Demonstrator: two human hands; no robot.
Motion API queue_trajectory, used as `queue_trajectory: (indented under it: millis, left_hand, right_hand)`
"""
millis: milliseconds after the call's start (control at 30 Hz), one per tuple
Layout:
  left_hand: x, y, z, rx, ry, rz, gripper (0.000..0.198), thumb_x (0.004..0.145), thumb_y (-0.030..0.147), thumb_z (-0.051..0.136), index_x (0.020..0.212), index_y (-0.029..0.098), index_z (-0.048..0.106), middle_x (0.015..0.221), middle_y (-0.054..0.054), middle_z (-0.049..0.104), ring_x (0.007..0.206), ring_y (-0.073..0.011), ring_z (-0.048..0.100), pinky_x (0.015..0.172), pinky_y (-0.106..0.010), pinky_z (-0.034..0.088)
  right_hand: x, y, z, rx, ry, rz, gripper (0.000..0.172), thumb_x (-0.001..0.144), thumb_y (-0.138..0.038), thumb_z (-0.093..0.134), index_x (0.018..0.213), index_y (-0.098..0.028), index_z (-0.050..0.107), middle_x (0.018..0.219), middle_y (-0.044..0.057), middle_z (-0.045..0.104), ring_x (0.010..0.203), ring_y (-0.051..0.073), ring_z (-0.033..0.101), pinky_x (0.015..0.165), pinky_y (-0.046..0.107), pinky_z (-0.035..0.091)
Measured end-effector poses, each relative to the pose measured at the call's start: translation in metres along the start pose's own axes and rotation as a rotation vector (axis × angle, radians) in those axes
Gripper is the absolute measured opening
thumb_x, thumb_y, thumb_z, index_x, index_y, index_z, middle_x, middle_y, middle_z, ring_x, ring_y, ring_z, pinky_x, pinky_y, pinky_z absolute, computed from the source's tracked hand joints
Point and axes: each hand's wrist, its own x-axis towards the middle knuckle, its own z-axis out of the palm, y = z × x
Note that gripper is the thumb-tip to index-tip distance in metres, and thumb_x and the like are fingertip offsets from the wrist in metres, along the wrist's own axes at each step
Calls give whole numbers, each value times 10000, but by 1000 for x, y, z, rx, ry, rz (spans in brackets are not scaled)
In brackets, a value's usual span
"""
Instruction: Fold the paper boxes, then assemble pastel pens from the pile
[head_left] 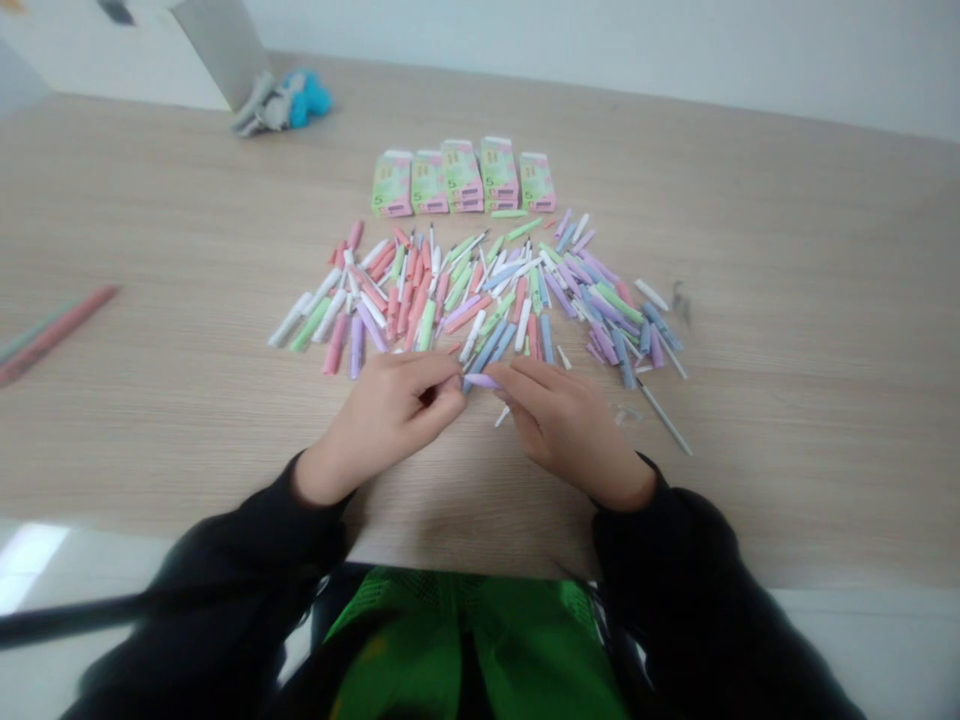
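A small purple pen barrel (481, 381) is held level between my two hands, just above the table's near side. My right hand (559, 415) closes its fingers over the barrel's right end. At the tapered left end, the thumb and forefinger of my left hand (397, 405) are pinched together; any smaller part inside that pinch is hidden. Right beyond my hands spreads a heap of loose pen parts (480, 290) in red, white, green, purple and blue. Below the barrel, close to my right fingers, lies a small white piece (502, 415).
Several green-and-pink small boxes (461, 178) stand in a row behind the heap. A thin grey refill (666, 418) lies to the right. Red and green sticks (56, 332) are at far left. Grey and blue crumpled material (285, 100) sits by a white box (150, 55).
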Motion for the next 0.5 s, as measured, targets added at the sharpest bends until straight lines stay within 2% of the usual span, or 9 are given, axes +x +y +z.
queue_trajectory:
  millis: [167, 333, 500]
  left_hand:
    - [-1, 4, 3, 16, 80, -64, 294, 861, 192, 508, 576, 205, 434, 497, 43, 405, 480, -116, 369, 523, -288, 265]
    - [-3, 3, 9, 106, 141, -22, 288, 858, 179, 519, 587, 205, 424, 510, 46, 395, 474, -111, 364, 523, -287, 264]
    - [-4, 2, 10, 152, 177, 24, 267, 861, 163, 517, 605, 200, 450, 523, 47, 399, 473, -105, 379, 516, -281, 274]
  right_hand:
    - [0, -1, 1, 52, -16, 22, 324, 976, -78, 429, 1219, -151, 630, 1048, 103, 710, 955, 218, 640, 817, 335, 499]
    - [2, -3, 1, 19, -12, 32, 282, 990, -100, 432, 1163, -139, 652, 999, 102, 709, 876, 211, 632, 729, 321, 468]
    - [2, -6, 0, 97, -53, 63, 303, 998, -107, 416, 1193, -129, 647, 993, 102, 700, 875, 208, 625, 753, 318, 469]
